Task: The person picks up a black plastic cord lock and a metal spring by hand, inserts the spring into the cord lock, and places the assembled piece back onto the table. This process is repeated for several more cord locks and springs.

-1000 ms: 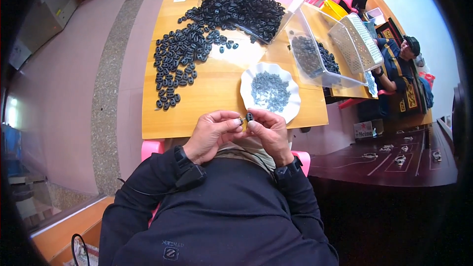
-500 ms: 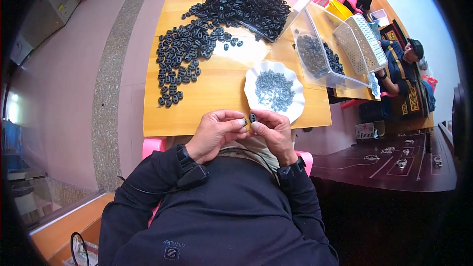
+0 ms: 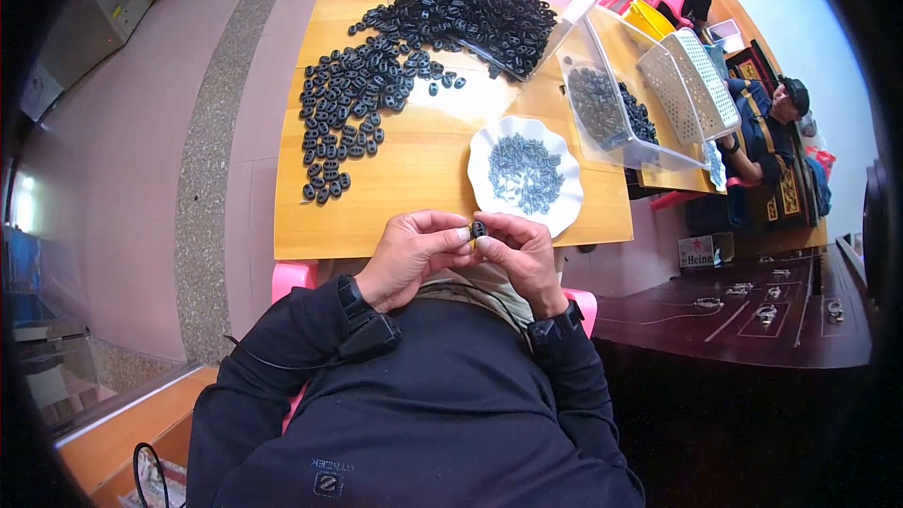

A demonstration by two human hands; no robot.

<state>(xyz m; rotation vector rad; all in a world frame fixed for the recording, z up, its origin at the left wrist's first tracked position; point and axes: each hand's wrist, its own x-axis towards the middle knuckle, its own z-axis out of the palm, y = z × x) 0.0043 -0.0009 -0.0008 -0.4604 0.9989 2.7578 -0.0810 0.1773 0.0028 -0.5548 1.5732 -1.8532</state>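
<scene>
Black plastic, a small oval piece (image 3: 478, 229), sits pinched between the fingertips of both hands just at the near edge of the wooden table (image 3: 404, 188). The left hand (image 3: 409, 254) curls around it from one side, thumb and forefinger closed on it; the right hand (image 3: 522, 259) meets it from the other, its fingertips pressed to the same piece. Both wrists come out of dark sleeves, held close to the body.

Just beyond the hands, a white scalloped plate (image 3: 555, 212) holds a heap of small dark grey parts (image 3: 522, 172). Farther out, to the left, loose black oval pieces (image 3: 353, 122) spread over the tabletop, thickening into a big pile (image 3: 470, 9) at the far end. To the right stands a clear plastic bin (image 3: 611, 108) with more dark pieces inside. Beyond the table's right edge, another person (image 3: 767, 127) sits.
</scene>
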